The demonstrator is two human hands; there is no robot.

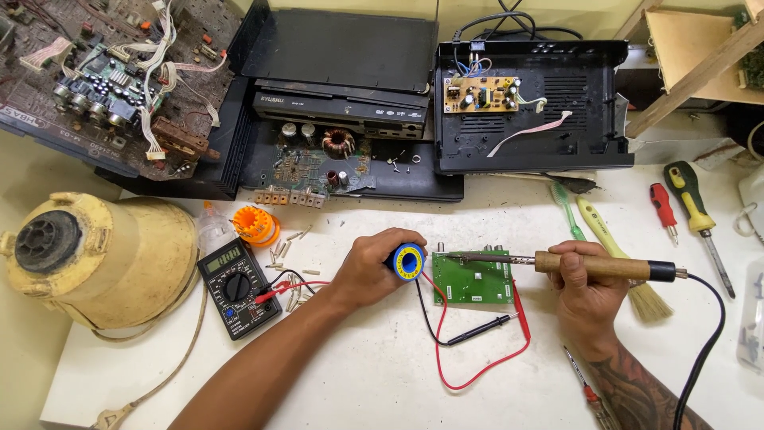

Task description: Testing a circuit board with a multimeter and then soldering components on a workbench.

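Lying flat on the white table (382,374), the green circuit board (474,280) sits between both hands. At its three o'clock, the right hand (587,288) is closed around a wooden-handled soldering iron (589,265), tip resting on the board's top edge. At nine o'clock, the left hand (374,267) grips a blue-and-yellow solder spool (408,262). Farther toward nine o'clock lies a black multimeter (237,287); a brush (625,267) lies at three o'clock.

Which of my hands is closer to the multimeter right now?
Left. The left hand, holding a blue and yellow solder spool, is just right of the multimeter. The right hand, gripping the soldering iron, is beyond the green board.
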